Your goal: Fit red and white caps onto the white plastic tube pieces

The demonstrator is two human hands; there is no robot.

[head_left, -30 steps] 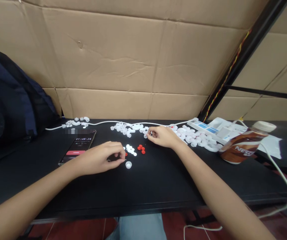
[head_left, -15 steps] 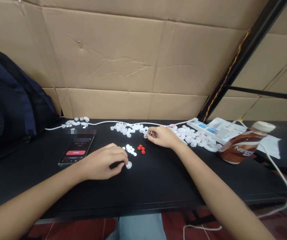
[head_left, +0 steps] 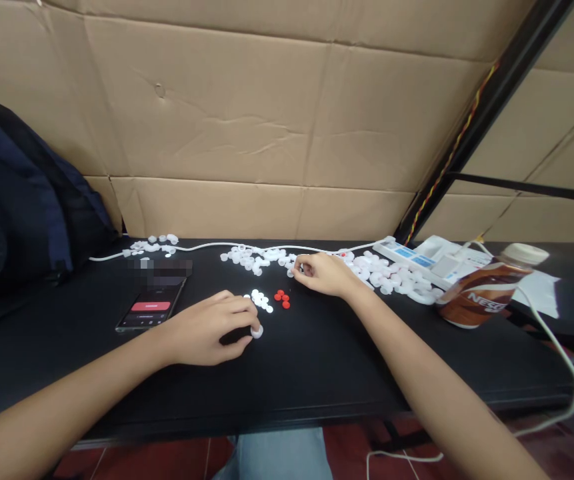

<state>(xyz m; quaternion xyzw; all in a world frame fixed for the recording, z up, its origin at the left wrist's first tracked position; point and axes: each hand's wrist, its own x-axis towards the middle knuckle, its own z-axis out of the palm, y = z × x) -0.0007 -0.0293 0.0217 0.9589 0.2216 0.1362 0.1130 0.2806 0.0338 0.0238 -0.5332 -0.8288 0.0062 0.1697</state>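
My left hand (head_left: 211, 327) rests low over the black table, thumb and index finger closed on a small white round plastic cap (head_left: 257, 333). Just beyond it lie a cluster of small white discs (head_left: 261, 300) and several red discs (head_left: 283, 299). At the near edge of a scattered pile of white translucent caps (head_left: 261, 259), my right hand (head_left: 324, 275) has its thumb and fingertips pinched together. A white piece shows beside those fingertips; whether they grip it I cannot tell.
A phone (head_left: 154, 297) lies left of my left hand. Further right are more white caps (head_left: 391, 277), a white power strip (head_left: 417, 259) and a brown bottle (head_left: 487, 290). A dark backpack (head_left: 27, 193) stands at left; a white cable (head_left: 211, 245) runs along the back.
My left index finger has curled further over the white cap, which now looks tilted. My right hand stays nearly in place by the pile.
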